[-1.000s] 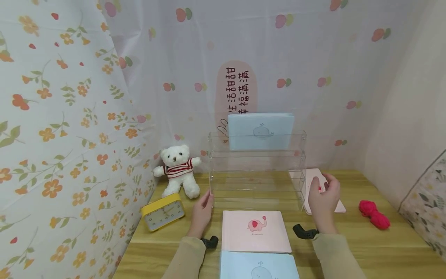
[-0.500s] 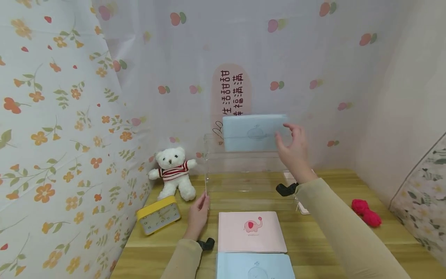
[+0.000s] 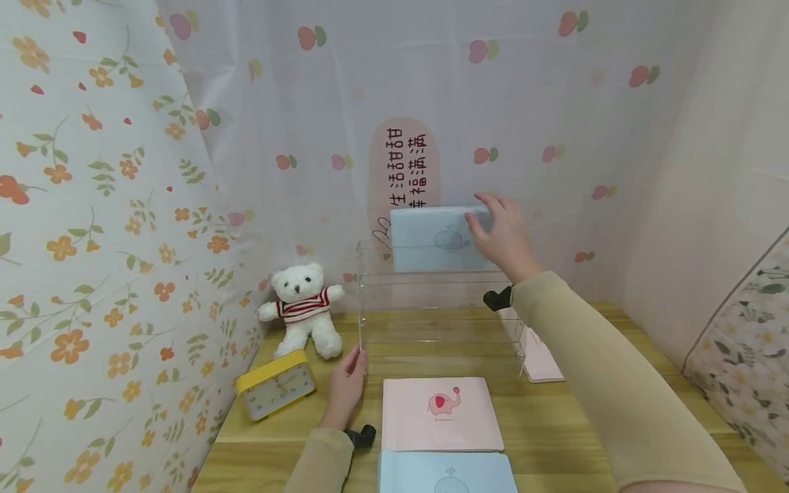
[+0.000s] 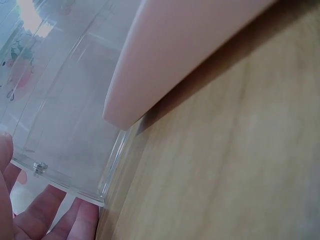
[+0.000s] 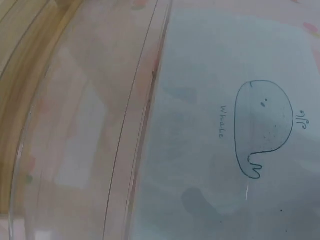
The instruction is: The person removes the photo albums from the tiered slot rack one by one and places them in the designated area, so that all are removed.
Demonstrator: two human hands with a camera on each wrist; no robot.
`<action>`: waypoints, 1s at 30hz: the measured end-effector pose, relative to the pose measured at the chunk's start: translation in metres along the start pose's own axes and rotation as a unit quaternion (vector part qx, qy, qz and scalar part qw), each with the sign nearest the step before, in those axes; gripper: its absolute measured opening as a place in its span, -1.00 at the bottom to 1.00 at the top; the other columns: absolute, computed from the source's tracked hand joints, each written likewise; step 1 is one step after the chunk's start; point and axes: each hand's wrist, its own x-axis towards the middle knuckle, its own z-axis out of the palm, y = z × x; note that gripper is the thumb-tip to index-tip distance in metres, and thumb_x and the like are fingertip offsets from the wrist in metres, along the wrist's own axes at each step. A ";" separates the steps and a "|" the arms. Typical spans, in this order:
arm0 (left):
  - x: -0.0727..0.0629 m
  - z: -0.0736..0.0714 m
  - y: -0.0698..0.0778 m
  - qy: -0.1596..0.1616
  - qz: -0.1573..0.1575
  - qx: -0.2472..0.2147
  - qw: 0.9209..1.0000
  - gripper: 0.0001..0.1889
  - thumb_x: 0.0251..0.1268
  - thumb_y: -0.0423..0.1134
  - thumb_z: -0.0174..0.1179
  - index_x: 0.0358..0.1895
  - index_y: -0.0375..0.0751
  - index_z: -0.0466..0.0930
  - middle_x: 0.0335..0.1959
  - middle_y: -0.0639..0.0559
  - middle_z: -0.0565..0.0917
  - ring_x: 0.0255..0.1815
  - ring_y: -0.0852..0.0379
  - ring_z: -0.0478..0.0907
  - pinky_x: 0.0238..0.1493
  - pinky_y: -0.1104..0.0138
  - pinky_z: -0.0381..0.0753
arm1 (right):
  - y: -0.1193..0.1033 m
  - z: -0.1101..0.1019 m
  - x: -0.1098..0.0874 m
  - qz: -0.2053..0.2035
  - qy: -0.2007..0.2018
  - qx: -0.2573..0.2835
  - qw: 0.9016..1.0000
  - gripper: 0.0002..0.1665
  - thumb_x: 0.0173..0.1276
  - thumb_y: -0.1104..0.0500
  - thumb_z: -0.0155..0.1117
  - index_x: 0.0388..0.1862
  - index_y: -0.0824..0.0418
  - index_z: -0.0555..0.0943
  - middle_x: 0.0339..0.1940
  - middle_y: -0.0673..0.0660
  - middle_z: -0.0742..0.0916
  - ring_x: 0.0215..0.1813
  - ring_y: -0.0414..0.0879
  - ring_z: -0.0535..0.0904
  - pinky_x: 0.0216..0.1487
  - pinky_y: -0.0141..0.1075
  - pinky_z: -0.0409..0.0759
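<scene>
A clear acrylic rack (image 3: 431,282) with several tiers stands in the middle of the table. My left hand (image 3: 346,383) holds its lower left edge; in the left wrist view, fingers (image 4: 40,212) lie around the clear side panel. Upright in the top tier is a light blue whale book (image 3: 425,239), whose drawing and the word "Whale" show in the right wrist view. My right hand (image 3: 505,236) is at that book's upper right corner, covering it. Its thumb and forefinger are visibly apart. Whether they touch the book is unclear, and the right wrist view shows no fingers.
Before the rack lie a pink elephant book (image 3: 462,428) and another blue whale book (image 3: 483,472). A pink book (image 3: 542,359) lies partly behind my right forearm. At left are a yellow alarm clock (image 3: 277,385) and a white teddy bear (image 3: 302,291).
My right hand has come from above the pink book at right, up and left to the whale book's upper corner. My left hand stays on the rack. The head view has shifted slightly.
</scene>
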 end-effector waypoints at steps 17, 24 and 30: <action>0.001 -0.001 0.004 -0.007 -0.034 -0.004 0.999 -0.54 0.72 -0.02 0.24 0.48 -0.14 0.66 0.29 -0.18 0.81 0.23 -0.10 0.78 0.20 0.17 0.78 | -0.009 0.010 0.010 0.128 -0.037 0.061 0.989 -0.66 0.70 0.16 0.26 0.31 0.26 0.69 0.49 0.37 0.51 0.58 0.34 0.42 0.64 0.24 0.41; 0.001 0.002 0.003 -0.008 -0.025 -0.007 1.000 -0.52 0.73 -0.02 0.22 0.49 -0.18 0.65 0.30 -0.21 0.80 0.28 -0.14 0.78 0.29 0.01 0.78 | -0.009 0.015 0.008 0.145 0.005 0.088 0.986 -0.72 0.71 0.18 0.25 0.24 0.27 0.70 0.41 0.32 0.54 0.49 0.27 0.47 0.50 0.16 0.50; 0.005 -0.001 -0.007 -0.001 0.022 -0.017 1.000 -0.50 0.70 0.01 0.24 0.45 -0.26 0.67 0.21 -0.26 0.84 0.19 -0.18 0.82 0.19 -0.02 0.83 | -0.019 0.013 0.005 0.108 0.054 0.098 0.988 -0.72 0.71 0.19 0.24 0.21 0.33 0.70 0.29 0.36 0.56 0.35 0.27 0.51 0.39 0.12 0.55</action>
